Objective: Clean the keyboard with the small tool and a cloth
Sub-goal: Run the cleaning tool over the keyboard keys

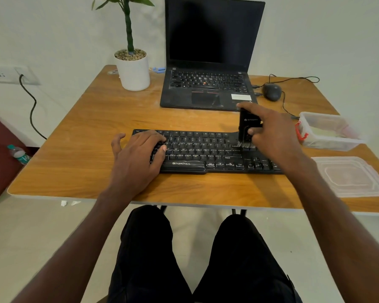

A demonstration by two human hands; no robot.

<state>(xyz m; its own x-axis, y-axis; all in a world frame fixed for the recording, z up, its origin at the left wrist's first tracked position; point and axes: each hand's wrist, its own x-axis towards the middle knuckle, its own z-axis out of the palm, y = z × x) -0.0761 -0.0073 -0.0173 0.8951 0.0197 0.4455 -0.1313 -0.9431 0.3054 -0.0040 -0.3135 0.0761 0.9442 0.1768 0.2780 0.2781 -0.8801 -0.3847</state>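
Black rectangular plastic keyboard [206, 153] flat on wooden table [85, 132], long axis left–right. Right hand [271, 130] gripping small black upright brush tool [246, 130], bristles on right-centre keys. Left hand [138, 156] flat, steadying left end. Uncleaned keys leftward of brush.

Open black laptop [208, 62] and white potted plant [133, 71] at back of wooden counter [85, 132]. Black wired mouse [271, 92] right of laptop. Clear plastic container [330, 132] and its flat lid [352, 177] near right edge.

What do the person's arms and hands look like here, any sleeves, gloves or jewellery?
Both forearms are bare as far as the frame shows, with no sleeves in view. The left hand and right hand are ungloved, with no rings, watch or bands visible.
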